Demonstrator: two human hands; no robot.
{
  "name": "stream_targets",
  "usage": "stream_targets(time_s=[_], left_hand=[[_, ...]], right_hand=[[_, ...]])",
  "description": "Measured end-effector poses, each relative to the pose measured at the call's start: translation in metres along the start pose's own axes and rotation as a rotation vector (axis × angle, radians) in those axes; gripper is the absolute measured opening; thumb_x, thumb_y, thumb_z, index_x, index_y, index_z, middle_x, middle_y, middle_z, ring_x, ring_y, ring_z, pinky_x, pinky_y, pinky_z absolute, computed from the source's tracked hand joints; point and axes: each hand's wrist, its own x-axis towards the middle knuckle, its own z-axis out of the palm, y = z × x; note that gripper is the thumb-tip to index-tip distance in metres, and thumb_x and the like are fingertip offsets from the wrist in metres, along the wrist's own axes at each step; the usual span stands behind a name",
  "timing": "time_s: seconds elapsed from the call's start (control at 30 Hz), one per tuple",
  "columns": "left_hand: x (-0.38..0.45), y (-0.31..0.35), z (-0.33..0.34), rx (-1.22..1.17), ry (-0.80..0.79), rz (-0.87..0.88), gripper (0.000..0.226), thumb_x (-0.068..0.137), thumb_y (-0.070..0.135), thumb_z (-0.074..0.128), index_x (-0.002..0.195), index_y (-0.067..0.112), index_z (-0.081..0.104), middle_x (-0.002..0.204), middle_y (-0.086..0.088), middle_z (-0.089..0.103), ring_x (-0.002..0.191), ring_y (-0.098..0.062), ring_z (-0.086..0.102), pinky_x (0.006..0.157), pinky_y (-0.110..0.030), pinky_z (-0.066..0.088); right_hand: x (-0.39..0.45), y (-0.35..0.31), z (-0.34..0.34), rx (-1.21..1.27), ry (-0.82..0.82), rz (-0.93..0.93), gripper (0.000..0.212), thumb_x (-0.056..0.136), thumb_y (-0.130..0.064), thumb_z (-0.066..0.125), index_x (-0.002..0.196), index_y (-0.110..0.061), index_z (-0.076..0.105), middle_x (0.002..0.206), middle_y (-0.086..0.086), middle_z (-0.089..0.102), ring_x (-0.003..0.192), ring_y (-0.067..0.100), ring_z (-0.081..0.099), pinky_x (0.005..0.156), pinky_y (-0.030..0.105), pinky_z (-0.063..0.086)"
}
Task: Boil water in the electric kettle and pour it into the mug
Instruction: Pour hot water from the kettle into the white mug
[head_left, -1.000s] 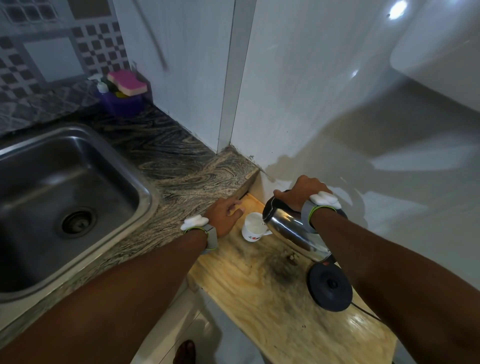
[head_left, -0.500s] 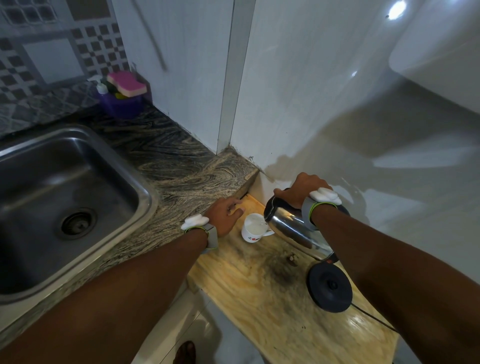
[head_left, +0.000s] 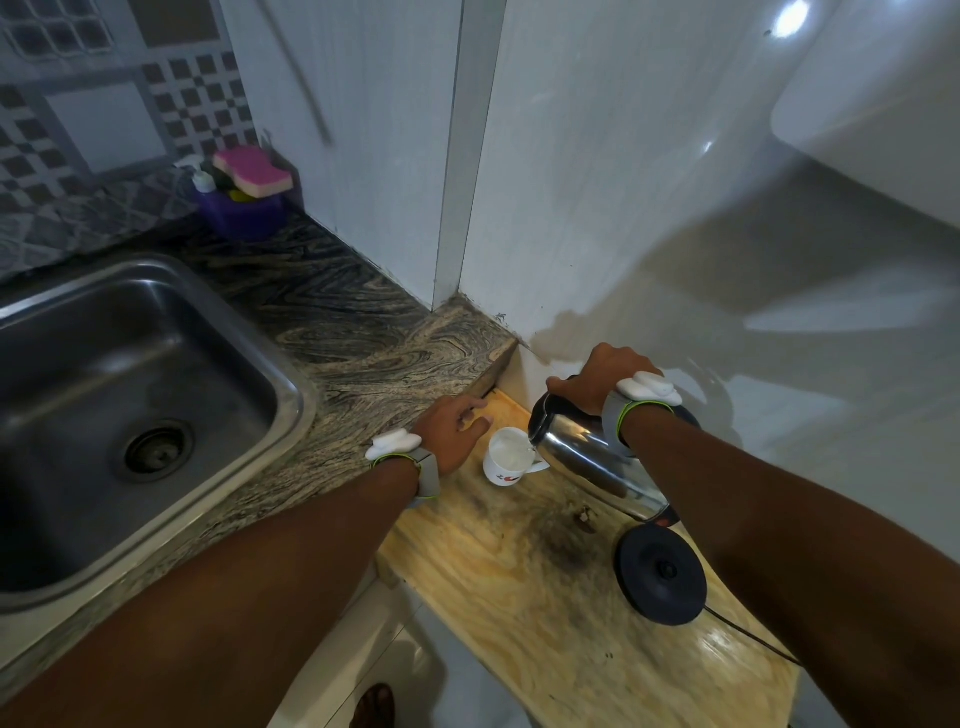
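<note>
A steel electric kettle (head_left: 587, 462) is tilted steeply, spout down over a white mug (head_left: 508, 457) that stands on the wooden board (head_left: 524, 613). My right hand (head_left: 602, 376) grips the kettle's black handle from above. The spout touches or hovers at the mug's right rim, and the mug's inside looks pale and wet. My left hand (head_left: 452, 431) rests flat on the granite counter edge just left of the mug, fingers spread, holding nothing. The kettle's black base (head_left: 662, 571) lies on the board, below the kettle's bottom.
A steel sink (head_left: 130, 410) fills the left of the granite counter (head_left: 363, 358). At the back stands a purple caddy (head_left: 244, 208) with a pink sponge and a bottle. White walls close in behind and to the right. A black cord (head_left: 748, 636) runs right from the base.
The kettle has tipped a little further, its spout coming lower to the mug's rim. My left hand has stayed where it was.
</note>
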Motion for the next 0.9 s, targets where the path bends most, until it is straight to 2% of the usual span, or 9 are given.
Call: stream_targets(time_s=[0.27, 0.43, 0.7, 0.9], left_hand=[[0.0017, -0.0027, 0.0011, -0.006, -0.005, 0.003, 0.037, 0.098, 0.035, 0.058, 0.131, 0.018, 0.06, 0.119, -0.011, 0.059, 0.103, -0.03, 0.06, 0.085, -0.029, 0.043], [0.0027, -0.0033, 0.0009, -0.004, -0.011, 0.001, 0.037, 0.098, 0.035, 0.058, 0.131, 0.019, 0.06, 0.12, -0.01, 0.059, 0.103, -0.03, 0.06, 0.088, -0.033, 0.047], [0.0035, -0.0019, 0.001, -0.007, -0.004, 0.006, 0.037, 0.098, 0.034, 0.058, 0.131, 0.018, 0.061, 0.12, -0.01, 0.061, 0.104, -0.03, 0.061, 0.089, -0.031, 0.046], [0.0033, -0.002, 0.0013, -0.011, -0.001, 0.007, 0.036, 0.098, 0.033, 0.058, 0.131, 0.018, 0.061, 0.12, -0.011, 0.061, 0.105, -0.03, 0.06, 0.094, -0.038, 0.048]], right_hand=[[0.0013, -0.0006, -0.001, -0.007, -0.015, 0.001, 0.061, 0.067, -0.076, 0.058, 0.088, -0.018, 0.054, 0.066, 0.0, 0.053, 0.057, 0.02, 0.054, 0.053, 0.028, 0.041], [0.0031, -0.0022, -0.0012, -0.023, -0.028, -0.002, 0.061, 0.068, -0.076, 0.058, 0.09, -0.019, 0.052, 0.077, 0.003, 0.058, 0.066, 0.024, 0.059, 0.059, 0.031, 0.046], [0.0038, -0.0054, -0.0021, -0.027, -0.012, -0.008, 0.06, 0.067, -0.075, 0.058, 0.088, -0.019, 0.052, 0.065, -0.001, 0.049, 0.056, 0.019, 0.051, 0.05, 0.028, 0.037], [0.005, -0.0087, -0.0008, -0.025, 0.002, -0.017, 0.059, 0.063, -0.074, 0.059, 0.084, -0.02, 0.051, 0.063, -0.002, 0.047, 0.053, 0.018, 0.048, 0.047, 0.026, 0.033]])
